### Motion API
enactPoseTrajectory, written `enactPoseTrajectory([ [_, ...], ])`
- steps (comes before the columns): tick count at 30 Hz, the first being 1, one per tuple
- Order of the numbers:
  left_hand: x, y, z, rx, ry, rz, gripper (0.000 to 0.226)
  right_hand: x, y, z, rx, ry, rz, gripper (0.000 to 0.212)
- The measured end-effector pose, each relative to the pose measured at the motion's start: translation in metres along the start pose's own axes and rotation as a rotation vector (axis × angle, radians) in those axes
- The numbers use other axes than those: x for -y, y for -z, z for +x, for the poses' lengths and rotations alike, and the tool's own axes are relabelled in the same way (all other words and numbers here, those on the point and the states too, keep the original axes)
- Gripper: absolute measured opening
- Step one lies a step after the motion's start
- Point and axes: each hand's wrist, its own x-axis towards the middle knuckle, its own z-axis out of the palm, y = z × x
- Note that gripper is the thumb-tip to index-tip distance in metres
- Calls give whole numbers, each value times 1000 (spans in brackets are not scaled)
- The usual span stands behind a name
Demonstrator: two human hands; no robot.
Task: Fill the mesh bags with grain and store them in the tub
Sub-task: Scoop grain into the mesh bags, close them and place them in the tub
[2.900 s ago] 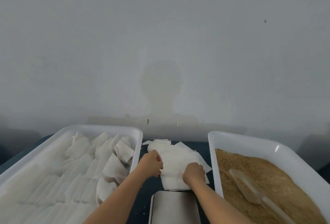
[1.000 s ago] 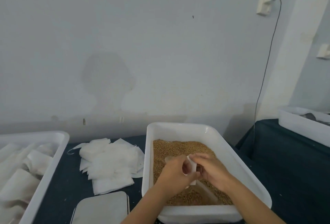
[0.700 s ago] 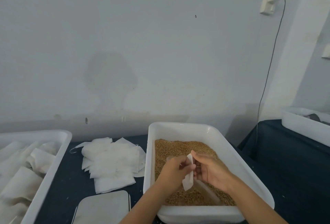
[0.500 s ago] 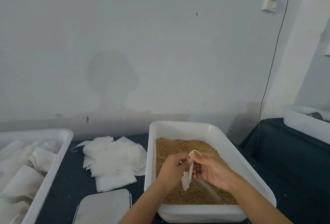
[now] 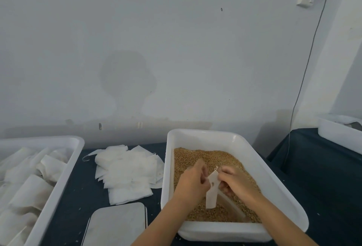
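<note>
Where moments ago it sat bunched between them, the mesh bag (image 5: 212, 191) now hangs open lengthwise over the grain (image 5: 205, 157), pinched by left hand (image 5: 193, 184) and right hand (image 5: 236, 182).

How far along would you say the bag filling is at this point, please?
Done: many bags already lie in the left tub. In hand: left hand and right hand hold one mesh bag over the grain. Left: the pile of flat bags on the table.
</note>
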Motion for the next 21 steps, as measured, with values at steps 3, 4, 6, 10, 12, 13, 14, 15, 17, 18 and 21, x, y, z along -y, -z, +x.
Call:
enactPoseTrajectory([
  [3,0,-1,-1,5,-172,228,14,1,2,0,12,-36,56,23],
  [4,1,-2,-1,6,-194,276,19,1,3,0,12,-46,89,24],
  [6,1,-3,-2,13,-196,301,23,2,4,0,29,-56,181,21],
  [10,1,-6,-2,-33,-175,310,26,3,5,1,36,-81,350,13],
  [12,3,-3,1,-141,-134,242,20,-1,2,2,-53,-74,171,18],
  [13,3,1,2,-216,-108,186,16,-5,1,2,-112,-57,-96,20],
  [14,1,5,3,-293,-93,135,13,-9,0,2,-126,-33,-379,20],
  [15,-1,9,3,-354,-91,99,12,-12,-2,2,-95,-26,-577,21],
  [17,-5,15,3,-403,-137,59,17,-13,-8,1,49,-82,-798,34],
  [18,-7,17,2,-387,-171,60,19,-11,-12,2,117,-88,-914,44],
  [21,-4,23,1,-251,-159,169,17,-6,-19,2,163,-8,-1156,41],
])
